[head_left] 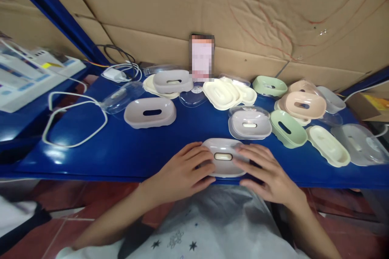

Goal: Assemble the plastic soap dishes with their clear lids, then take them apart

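Note:
A grey oval soap dish with a clear lid and a slot in its top lies at the near edge of the blue table. My left hand presses its left side with spread fingers. My right hand lies over its right side, fingers on the lid. Both hands clasp the dish between them.
Several soap dishes lie behind: a grey one, a lidded grey one, cream ones, green ones, a pink one, clear lids. A white cable loop lies at left. Cardboard backs the table.

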`<state>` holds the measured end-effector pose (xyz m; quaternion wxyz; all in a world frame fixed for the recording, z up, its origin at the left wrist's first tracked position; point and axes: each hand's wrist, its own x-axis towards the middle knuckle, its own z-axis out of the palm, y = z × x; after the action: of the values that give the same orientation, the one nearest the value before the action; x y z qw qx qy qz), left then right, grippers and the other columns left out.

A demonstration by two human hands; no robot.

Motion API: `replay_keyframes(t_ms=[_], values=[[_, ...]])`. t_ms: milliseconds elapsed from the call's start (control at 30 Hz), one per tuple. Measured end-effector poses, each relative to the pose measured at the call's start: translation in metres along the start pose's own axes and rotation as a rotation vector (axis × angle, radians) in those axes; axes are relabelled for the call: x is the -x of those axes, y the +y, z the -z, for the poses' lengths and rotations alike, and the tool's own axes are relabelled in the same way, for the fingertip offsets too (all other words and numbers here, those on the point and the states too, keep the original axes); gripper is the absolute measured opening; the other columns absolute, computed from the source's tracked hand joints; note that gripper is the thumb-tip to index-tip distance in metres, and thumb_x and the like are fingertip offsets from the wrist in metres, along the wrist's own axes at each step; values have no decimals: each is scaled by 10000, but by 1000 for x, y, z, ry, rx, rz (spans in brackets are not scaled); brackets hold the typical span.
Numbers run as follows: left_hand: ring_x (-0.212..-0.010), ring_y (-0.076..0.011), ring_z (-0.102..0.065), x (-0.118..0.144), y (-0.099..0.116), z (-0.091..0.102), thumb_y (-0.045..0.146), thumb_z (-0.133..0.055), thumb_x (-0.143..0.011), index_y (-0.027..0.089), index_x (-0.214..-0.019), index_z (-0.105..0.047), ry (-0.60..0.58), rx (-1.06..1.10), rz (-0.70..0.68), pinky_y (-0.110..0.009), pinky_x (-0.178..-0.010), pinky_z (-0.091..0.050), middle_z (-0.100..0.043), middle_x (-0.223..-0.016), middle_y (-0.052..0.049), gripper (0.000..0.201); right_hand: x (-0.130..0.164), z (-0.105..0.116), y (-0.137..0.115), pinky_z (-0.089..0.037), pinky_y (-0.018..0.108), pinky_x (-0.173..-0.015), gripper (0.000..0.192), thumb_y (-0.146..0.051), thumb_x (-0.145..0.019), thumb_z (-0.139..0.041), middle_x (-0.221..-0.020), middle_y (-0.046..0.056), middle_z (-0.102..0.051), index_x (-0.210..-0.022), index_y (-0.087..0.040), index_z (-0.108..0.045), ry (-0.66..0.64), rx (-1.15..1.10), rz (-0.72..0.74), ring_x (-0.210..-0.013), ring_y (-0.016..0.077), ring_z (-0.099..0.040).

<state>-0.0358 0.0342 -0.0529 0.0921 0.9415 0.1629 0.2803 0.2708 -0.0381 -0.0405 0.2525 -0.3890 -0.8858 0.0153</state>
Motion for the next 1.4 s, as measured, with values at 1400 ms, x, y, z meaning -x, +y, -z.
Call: replay_keyframes(t_ms=[1400], values=[[-1356,-300,-627,9,0,0,396,-782,-984,167,-1105,-654,188,35,56,-487,-1103,-627,-654,-1370,-159,289,18,-33,-31,-584,555,-1041,720,-268,-949,-822,-1429,125,-649,-1604,-358,-538,270,118,-200,-1327,350,-641]])
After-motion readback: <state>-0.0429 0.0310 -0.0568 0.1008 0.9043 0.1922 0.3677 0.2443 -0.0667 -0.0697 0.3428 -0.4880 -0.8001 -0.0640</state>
